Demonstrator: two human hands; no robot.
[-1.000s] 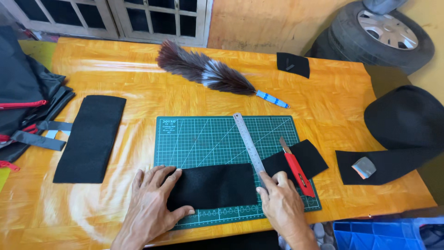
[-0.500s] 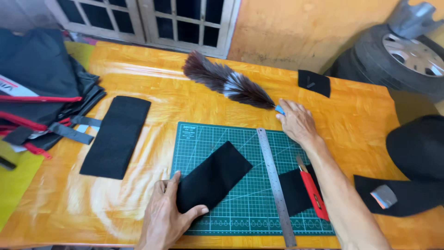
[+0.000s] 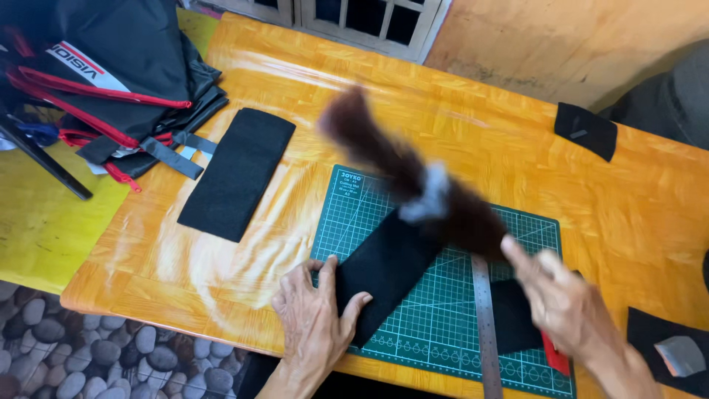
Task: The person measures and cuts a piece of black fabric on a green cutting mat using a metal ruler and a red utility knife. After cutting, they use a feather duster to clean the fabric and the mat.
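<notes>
My left hand (image 3: 314,318) presses flat on the near end of a black felt strip (image 3: 388,270) that lies slanted across the green cutting mat (image 3: 443,325). Blurred with motion, my right hand (image 3: 565,299) grips the handle of a brown and grey feather duster (image 3: 410,177). The duster's plume hangs over the felt strip and the mat's far left part. A steel ruler (image 3: 486,332) lies on the mat beside my right hand. Partly under that hand are a smaller black piece (image 3: 513,321) and a red cutter (image 3: 555,358).
A longer black felt strip (image 3: 238,171) lies on the orange table (image 3: 635,222) left of the mat. Black and red bags with straps (image 3: 111,74) are heaped at the far left. Small black pieces sit at the far right (image 3: 585,129) and near right (image 3: 668,351). Pebbled floor shows below.
My right hand has picked the feather duster up from the table's far side and swung it over the mat. The felt strip is turned more steeply. The view has shifted left.
</notes>
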